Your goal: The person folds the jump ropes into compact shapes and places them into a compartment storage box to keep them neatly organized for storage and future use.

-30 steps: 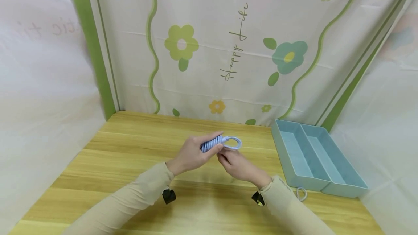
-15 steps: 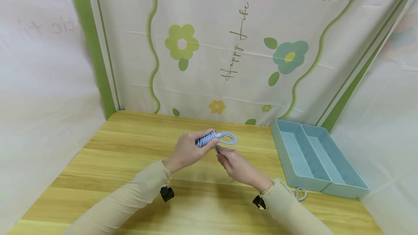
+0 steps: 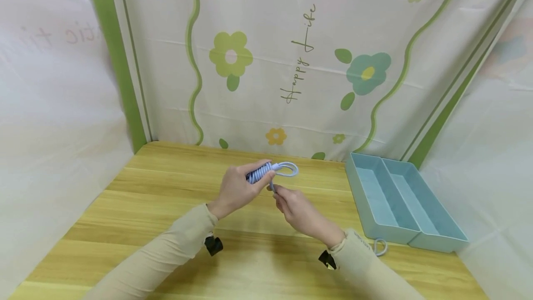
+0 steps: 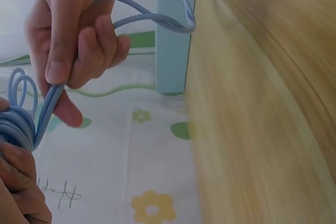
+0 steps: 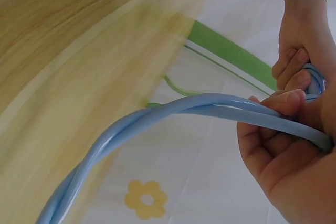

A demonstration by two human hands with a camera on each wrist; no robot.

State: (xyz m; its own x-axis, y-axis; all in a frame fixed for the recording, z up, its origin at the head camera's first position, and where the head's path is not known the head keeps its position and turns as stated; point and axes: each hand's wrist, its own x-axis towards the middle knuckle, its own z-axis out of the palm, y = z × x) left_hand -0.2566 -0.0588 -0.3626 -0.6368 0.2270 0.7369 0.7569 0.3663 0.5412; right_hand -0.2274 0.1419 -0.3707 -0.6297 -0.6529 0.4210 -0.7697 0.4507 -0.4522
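In the head view my left hand grips a tightly wound coil of light blue cord, its fingers curled round the windings. A loop of the cord sticks out to the right of the coil. Just below and right of it, my right hand pinches the doubled strand leaving the coil. That doubled strand runs taut between the hands in the left wrist view. Past my right hand, the loose twisted length hangs down in the right wrist view. Its looped end lies on the table.
Two long light blue trays stand side by side at the right end of the wooden table. A white flowered cloth hangs behind the table, with more cloth at both sides. Dark wrist cameras sit under both sleeves.
My left hand has shifted slightly left and up with the coil. My right hand has separated from it, and a short stretch of strand now shows between them.
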